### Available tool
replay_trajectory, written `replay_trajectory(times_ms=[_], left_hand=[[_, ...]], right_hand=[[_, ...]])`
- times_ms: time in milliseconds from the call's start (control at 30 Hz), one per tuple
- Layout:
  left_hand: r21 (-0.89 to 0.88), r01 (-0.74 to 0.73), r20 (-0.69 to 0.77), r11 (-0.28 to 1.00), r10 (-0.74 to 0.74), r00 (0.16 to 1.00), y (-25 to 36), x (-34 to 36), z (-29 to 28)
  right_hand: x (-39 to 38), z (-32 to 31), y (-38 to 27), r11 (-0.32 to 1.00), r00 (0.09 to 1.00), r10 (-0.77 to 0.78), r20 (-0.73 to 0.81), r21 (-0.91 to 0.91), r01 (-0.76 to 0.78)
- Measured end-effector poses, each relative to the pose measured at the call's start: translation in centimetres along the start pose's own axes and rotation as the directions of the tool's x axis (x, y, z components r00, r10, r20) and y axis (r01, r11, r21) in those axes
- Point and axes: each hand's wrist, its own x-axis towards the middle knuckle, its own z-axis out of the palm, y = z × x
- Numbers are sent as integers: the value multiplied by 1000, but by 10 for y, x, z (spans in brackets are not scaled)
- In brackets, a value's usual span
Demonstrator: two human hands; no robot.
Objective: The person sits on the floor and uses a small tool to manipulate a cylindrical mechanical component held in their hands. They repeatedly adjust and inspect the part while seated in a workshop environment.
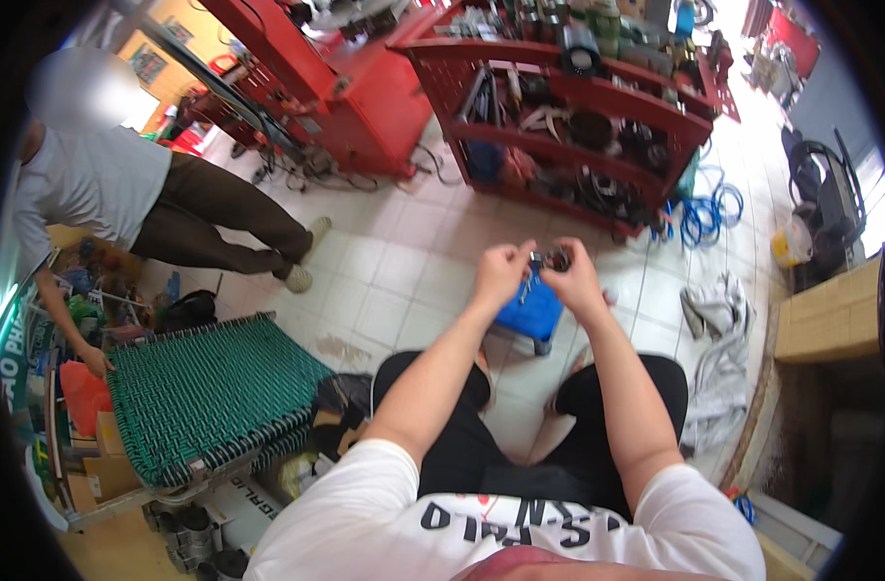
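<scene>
Both my arms reach forward over a small blue plastic stool [530, 315]. My right hand [577, 278] is closed round a small dark round metal part [557, 259] with a ring-like opening. Close beside it, my left hand [502, 273] has thumb and fingers pinched together at the part's left side. What the left fingers grip is too small to make out. Some small shiny metal pieces [527, 290] show by the left fingertips, above or on the stool top; I cannot tell which.
A red tool cart [568, 111] loaded with tools and cans stands ahead, with a coiled blue hose [709, 215] beside it. Red machinery [365, 111] is further left. At left, another person [123, 184] rests a hand by a green woven bench [215, 392]. Grey cloth [718, 358] lies at right.
</scene>
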Motion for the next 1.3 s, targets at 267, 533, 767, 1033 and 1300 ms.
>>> replay_trajectory(times_ms=[267,533,767,1033,1300], left_hand=[[165,74,-31,983,-69,997,1,-1,1],[-349,130,140,928,-86,986,-2,-2,5],[-226,114,131,968,-86,988,3,-1,6],[-52,130,25,990,-128,991,6,-4,6],[61,108,42,992,-111,993,5,-2,3]], right_hand=[[3,-3,2,997,998,-63,15,-39,63],[2,-4,7,997,998,-51,-40,-68,49],[2,-8,-1,996,997,-45,-65,-80,39],[-1,-3,0,993,996,-91,-10,-73,90],[5,-3,3,988,993,-120,14,-96,121]])
